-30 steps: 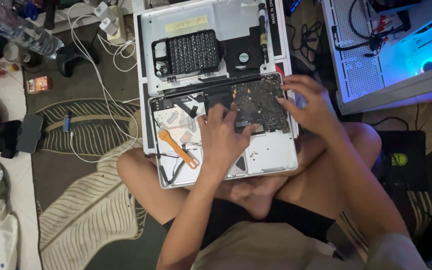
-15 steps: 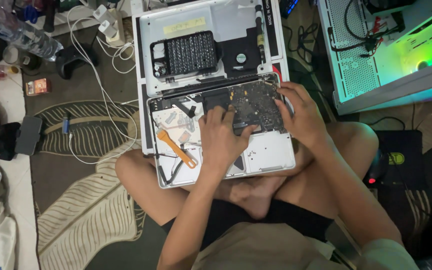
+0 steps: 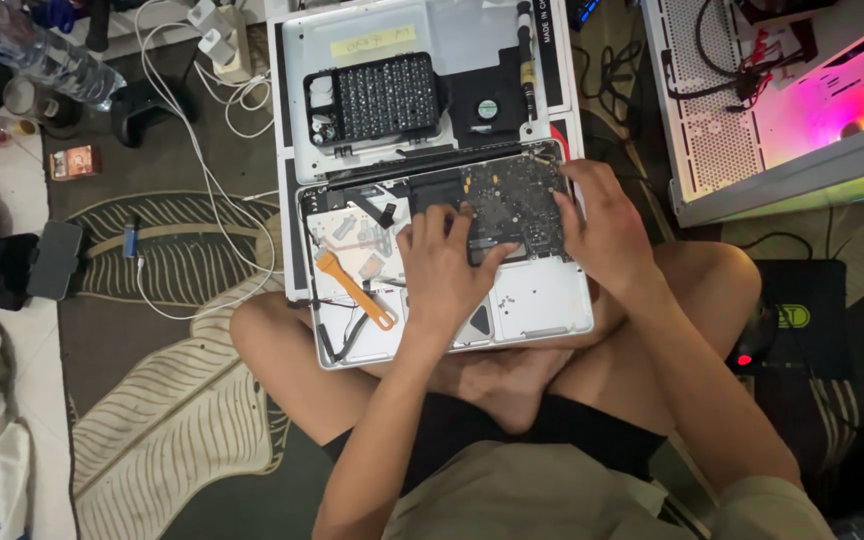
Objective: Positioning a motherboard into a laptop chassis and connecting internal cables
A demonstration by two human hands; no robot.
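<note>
Both hands grip the dark circuit board (image 3: 512,205) at the far right corner of the opened silver laptop shell (image 3: 542,300) across the lap, left hand (image 3: 442,270) and right hand (image 3: 602,225) clenched on its edges; uneven lifting could flex it or strain attached cables.

Two hands (image 3: 447,265), one opened laptop (image 3: 542,305)

Single head view, looking steeply down from close above onto the lap and the opened laptop (image 3: 442,260); floor beyond.
</note>
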